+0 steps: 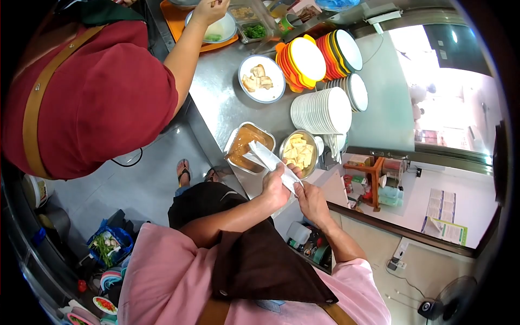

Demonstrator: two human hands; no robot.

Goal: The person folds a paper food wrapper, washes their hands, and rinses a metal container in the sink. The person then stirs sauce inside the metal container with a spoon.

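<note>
Left hand closed around white folded sheet; right hand pinches its near end. Long axis runs away and left, free end above sauce tray, at steel counter's near-left corner. Left hand is nearer the tray.

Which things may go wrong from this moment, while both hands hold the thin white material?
Its free end may dip into the brown liquid: the thin white material reaches over the tray. The left hand and right hand are close to the bowl of yellow pieces, so a slip might knock it. The tray also sits near the edge of the counter; a bump could possibly tip it.
</note>
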